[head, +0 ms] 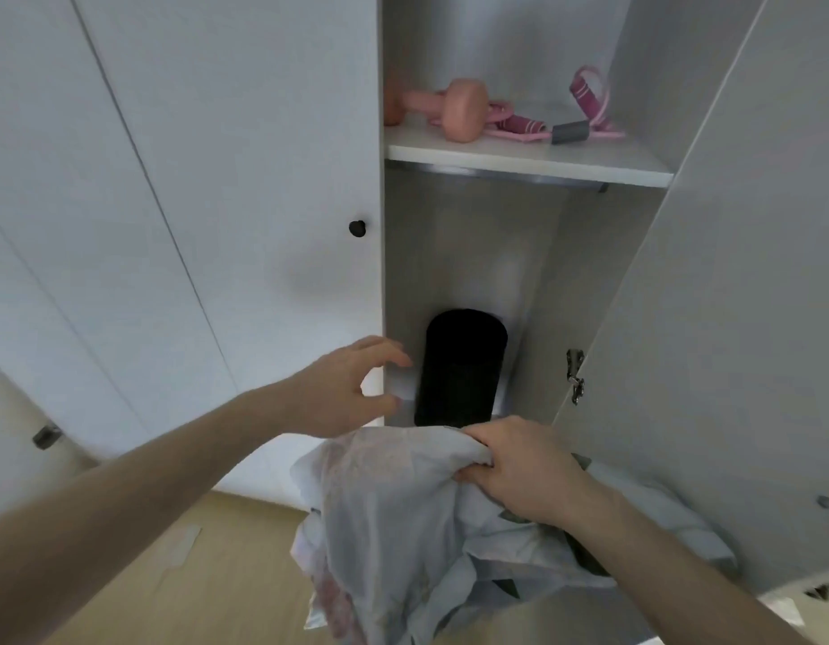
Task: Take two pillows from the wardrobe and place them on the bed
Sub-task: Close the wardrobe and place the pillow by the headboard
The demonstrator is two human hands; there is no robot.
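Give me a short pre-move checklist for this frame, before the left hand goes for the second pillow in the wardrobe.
1. Right hand has a firm grip on the first pillow: ok, fingers bunch the pale floral fabric.
2. Left hand free: ok, open and empty by the closed door's edge.
3. Wardrobe door open wide enough: ok.
4. Second pillow located: cannot tell; only white fabric shows beside the black cylinder.
5. Black cylinder clear of the reach: not ok, it stands in front of that white fabric.
6. Shelf items overhead, the pink dumbbell, stable: ok, lying flat.
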